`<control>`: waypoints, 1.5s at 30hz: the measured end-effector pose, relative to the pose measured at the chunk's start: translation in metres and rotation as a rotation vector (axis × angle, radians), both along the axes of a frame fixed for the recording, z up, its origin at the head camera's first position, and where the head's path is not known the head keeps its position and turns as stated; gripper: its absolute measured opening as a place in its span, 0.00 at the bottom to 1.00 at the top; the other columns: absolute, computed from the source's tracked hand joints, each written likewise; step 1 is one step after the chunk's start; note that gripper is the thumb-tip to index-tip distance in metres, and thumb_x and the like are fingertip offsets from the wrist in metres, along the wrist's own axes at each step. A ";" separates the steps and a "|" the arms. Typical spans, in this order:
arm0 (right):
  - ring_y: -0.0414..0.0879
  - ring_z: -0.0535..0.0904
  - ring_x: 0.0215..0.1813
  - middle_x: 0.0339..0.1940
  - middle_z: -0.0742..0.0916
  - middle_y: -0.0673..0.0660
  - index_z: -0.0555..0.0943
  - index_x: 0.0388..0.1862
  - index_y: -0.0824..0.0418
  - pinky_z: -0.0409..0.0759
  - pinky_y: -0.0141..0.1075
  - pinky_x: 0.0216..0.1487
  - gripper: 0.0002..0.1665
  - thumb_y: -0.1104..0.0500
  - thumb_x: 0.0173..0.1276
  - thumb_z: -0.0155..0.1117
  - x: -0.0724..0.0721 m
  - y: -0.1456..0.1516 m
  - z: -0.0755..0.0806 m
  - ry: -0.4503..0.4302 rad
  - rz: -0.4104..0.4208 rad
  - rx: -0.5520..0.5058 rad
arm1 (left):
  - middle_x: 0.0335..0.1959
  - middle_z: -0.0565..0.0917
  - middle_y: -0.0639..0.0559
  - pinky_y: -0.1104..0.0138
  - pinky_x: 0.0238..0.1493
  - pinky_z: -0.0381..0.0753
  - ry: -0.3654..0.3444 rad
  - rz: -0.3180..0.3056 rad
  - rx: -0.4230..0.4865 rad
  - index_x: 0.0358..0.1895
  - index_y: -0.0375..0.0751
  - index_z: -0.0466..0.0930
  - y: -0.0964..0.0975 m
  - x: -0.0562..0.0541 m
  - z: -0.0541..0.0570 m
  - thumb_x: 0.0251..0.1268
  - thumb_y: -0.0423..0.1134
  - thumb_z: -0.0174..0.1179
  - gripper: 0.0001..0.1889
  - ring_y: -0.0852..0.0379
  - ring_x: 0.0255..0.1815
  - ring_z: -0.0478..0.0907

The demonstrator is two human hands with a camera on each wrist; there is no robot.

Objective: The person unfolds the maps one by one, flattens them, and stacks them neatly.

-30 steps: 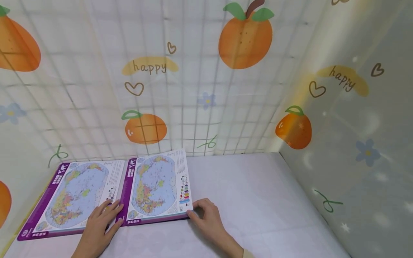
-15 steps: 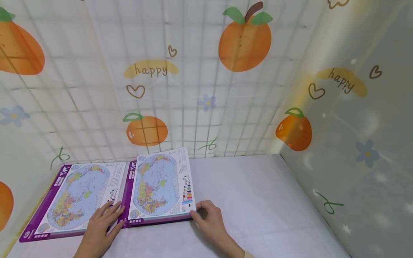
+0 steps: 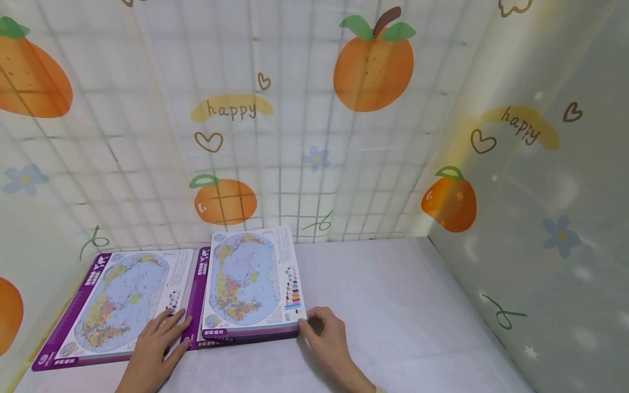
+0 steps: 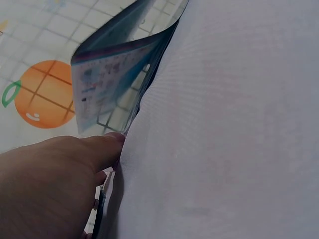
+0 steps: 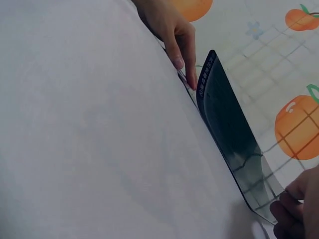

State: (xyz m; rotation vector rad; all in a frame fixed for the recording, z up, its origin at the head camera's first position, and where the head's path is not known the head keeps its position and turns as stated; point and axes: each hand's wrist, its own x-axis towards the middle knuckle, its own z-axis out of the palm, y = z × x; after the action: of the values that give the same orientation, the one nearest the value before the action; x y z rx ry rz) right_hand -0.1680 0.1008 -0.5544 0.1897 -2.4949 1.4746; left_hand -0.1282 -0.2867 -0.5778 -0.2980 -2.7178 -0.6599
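Two world map sheets with purple borders lie side by side in the head view. My left hand (image 3: pixel 154 349) rests with extended fingers on the lower right corner of the left map (image 3: pixel 120 295) and the purple left strip of the right one. At the lower right corner of the right map (image 3: pixel 243 281), my right hand (image 3: pixel 324 338) pinches the sheet between thumb and fingers. The right wrist view shows this sheet (image 5: pixel 229 119) raised and bent, its dark side showing. In the left wrist view it arches as a thin curve (image 4: pixel 109 74) beyond the left thumb.
A white cloth (image 3: pixel 393 305) covers the table. Behind it hangs a curtain (image 3: pixel 304 125) printed with oranges over a wire grid. A grey-white side curtain (image 3: pixel 550 207) closes off the right.
The right hand has drawn the top map sheet slightly rightward, and more of a purple layer with lettering shows beneath its lower left corner. The left hand stays on the maps.
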 end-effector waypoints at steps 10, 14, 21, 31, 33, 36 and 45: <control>0.40 0.84 0.47 0.39 0.88 0.46 0.86 0.35 0.50 0.83 0.36 0.56 0.08 0.61 0.65 0.78 -0.005 0.011 -0.006 -0.001 -0.043 0.005 | 0.72 0.80 0.41 0.29 0.70 0.62 0.001 0.004 -0.001 0.66 0.45 0.85 0.001 0.001 0.000 0.67 0.46 0.72 0.25 0.34 0.76 0.65; 0.40 0.84 0.49 0.40 0.88 0.46 0.86 0.36 0.50 0.84 0.37 0.59 0.07 0.60 0.66 0.77 -0.006 0.015 -0.006 -0.025 -0.058 0.010 | 0.72 0.80 0.42 0.29 0.70 0.62 -0.022 0.009 -0.009 0.66 0.46 0.84 0.001 0.001 0.001 0.68 0.47 0.72 0.25 0.34 0.77 0.65; 0.41 0.84 0.49 0.40 0.88 0.46 0.86 0.35 0.50 0.84 0.38 0.58 0.06 0.60 0.67 0.77 -0.007 0.023 -0.007 -0.030 -0.086 0.018 | 0.73 0.79 0.42 0.29 0.72 0.60 -0.067 0.017 -0.014 0.68 0.47 0.83 0.003 0.002 0.005 0.70 0.48 0.70 0.25 0.35 0.78 0.63; 0.42 0.85 0.50 0.40 0.88 0.48 0.86 0.36 0.52 0.84 0.40 0.59 0.05 0.59 0.67 0.76 -0.006 0.030 -0.005 -0.040 -0.119 0.022 | 0.74 0.78 0.44 0.29 0.74 0.58 -0.108 0.032 -0.022 0.69 0.49 0.83 0.003 0.002 0.004 0.71 0.49 0.69 0.25 0.36 0.79 0.63; 0.42 0.85 0.49 0.40 0.89 0.48 0.86 0.36 0.52 0.84 0.39 0.58 0.05 0.60 0.67 0.77 -0.006 0.031 -0.005 -0.035 -0.127 0.019 | 0.74 0.78 0.44 0.29 0.74 0.59 -0.104 0.032 -0.025 0.69 0.49 0.83 0.003 0.002 0.004 0.71 0.49 0.70 0.25 0.36 0.79 0.63; 0.42 0.85 0.48 0.40 0.89 0.49 0.86 0.35 0.52 0.84 0.39 0.58 0.06 0.61 0.66 0.77 -0.006 0.034 -0.005 -0.026 -0.141 0.025 | 0.73 0.79 0.43 0.29 0.74 0.59 -0.086 0.028 -0.028 0.68 0.49 0.83 0.003 0.002 0.004 0.70 0.49 0.70 0.25 0.35 0.79 0.63; 0.46 0.87 0.53 0.43 0.90 0.51 0.87 0.37 0.54 0.85 0.43 0.61 0.05 0.61 0.66 0.77 -0.007 0.044 -0.005 -0.020 -0.168 0.035 | 0.73 0.79 0.43 0.29 0.73 0.60 -0.077 0.024 -0.026 0.68 0.47 0.83 0.002 0.002 0.005 0.69 0.48 0.71 0.26 0.34 0.78 0.63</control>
State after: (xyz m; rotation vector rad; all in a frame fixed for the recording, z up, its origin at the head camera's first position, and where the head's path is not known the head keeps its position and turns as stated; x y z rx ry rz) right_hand -0.1751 0.1450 -0.5591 -0.0287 -2.4848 1.3736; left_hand -0.1265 -0.2847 -0.5731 -0.2505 -2.8004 -0.6426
